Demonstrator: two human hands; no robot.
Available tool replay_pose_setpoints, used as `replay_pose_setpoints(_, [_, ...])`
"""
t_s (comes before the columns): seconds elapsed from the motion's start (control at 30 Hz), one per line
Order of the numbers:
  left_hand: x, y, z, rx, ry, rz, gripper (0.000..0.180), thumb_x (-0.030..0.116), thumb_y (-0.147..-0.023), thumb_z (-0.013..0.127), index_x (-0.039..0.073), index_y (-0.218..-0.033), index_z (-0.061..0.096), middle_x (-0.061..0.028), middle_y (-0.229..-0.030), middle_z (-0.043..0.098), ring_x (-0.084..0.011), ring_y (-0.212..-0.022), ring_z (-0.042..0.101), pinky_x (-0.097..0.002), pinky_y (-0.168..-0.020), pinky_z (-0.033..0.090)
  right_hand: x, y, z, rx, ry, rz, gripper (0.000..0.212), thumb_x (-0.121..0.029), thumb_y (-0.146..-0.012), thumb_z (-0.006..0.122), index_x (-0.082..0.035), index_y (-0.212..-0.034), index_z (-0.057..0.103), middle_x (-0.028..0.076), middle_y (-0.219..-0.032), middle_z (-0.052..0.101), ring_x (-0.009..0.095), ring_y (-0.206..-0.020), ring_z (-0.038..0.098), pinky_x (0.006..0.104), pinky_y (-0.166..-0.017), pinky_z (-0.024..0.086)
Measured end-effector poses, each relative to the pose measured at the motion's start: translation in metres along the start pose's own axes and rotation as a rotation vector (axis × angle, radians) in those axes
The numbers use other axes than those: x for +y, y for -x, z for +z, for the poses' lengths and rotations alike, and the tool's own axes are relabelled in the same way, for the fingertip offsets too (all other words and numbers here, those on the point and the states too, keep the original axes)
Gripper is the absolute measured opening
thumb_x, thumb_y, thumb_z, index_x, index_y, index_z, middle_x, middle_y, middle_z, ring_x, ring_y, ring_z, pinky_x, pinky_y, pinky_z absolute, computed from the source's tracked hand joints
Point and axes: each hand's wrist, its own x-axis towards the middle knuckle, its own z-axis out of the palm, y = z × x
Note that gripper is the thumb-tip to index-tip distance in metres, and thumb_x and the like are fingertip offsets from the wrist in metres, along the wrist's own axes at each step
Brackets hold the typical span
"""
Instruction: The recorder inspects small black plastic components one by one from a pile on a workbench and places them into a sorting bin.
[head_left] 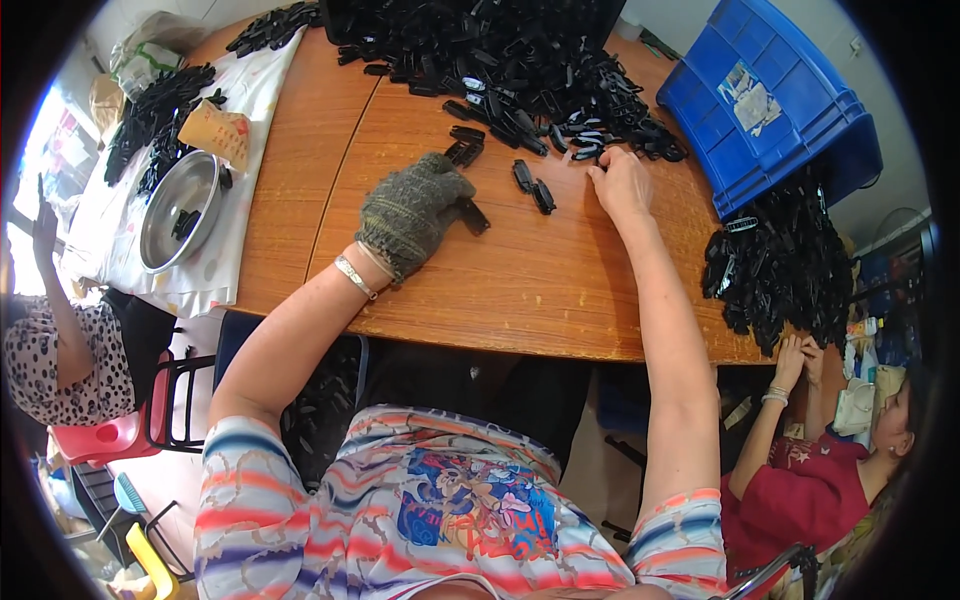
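My left hand (pixel 412 212), in a dark grey-green knitted glove, is curled closed over the table. A black oblong plastic piece (pixel 473 215) sticks out from under its fingers. My bare right hand (pixel 624 185) is at the near edge of a big heap of similar black pieces (pixel 530 60), its thumb and fingers pinched on one of them, mostly hidden by the fingertips. Between my hands lie two loose black pieces (pixel 533 187) end to end. A few more pieces (pixel 464 146) rest just beyond the gloved hand.
A blue crate (pixel 765 100) lies tipped at the right, with another black heap (pixel 780 265) below its mouth. At left, a metal bowl (pixel 180 212) stands on a white cloth (pixel 262 110). A co-worker in red (pixel 810 490) handles pieces at the right; another person (pixel 70 350) sits at left.
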Motion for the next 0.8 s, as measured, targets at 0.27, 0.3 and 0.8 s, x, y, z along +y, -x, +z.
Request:
replay_pose_setpoints(0.27, [-0.006,0.007,-0.019,-0.139,0.07,-0.061,0.017,0.016,-0.084,0.075,0.013,-0.1,0.069,-0.0094,-0.097,0.068,-0.0324,-0.089,0.068,-0.0429,-0.077,0.054,-0.02,0.052,-0.034,-0.165,-0.086,-0.18,0.038,-0.016,-0.083,0.066,-0.007,-0.12,0.064,0.021,-0.104,0.072,0.041,-0.099,0.068,0.0477,-0.088,0.053])
replay_pose_setpoints(0.3, [-0.006,0.009,-0.022,-0.18,0.047,-0.049,0.017,0.019,-0.084,0.075,0.013,-0.098,0.069,-0.0094,-0.094,0.068,-0.0321,-0.088,0.068,-0.0429,-0.077,0.054,-0.021,0.059,-0.039,-0.224,-0.092,-0.204,0.043,-0.016,-0.083,0.064,-0.006,-0.125,0.062,0.024,-0.108,0.071,0.043,-0.103,0.067,0.0485,-0.09,0.052])
replay_pose_setpoints(0.8, [0.005,0.005,-0.015,-0.253,0.025,-0.312,0.03,0.032,-0.089,0.071,0.007,-0.105,0.068,-0.0154,-0.104,0.07,-0.0351,-0.1,0.067,-0.0463,-0.087,0.053,-0.054,0.137,-0.017,-0.313,-1.099,-0.031,0.027,-0.001,-0.088,0.075,-0.001,-0.106,0.054,0.007,-0.089,0.064,0.008,-0.066,0.062,0.0231,-0.058,0.05])
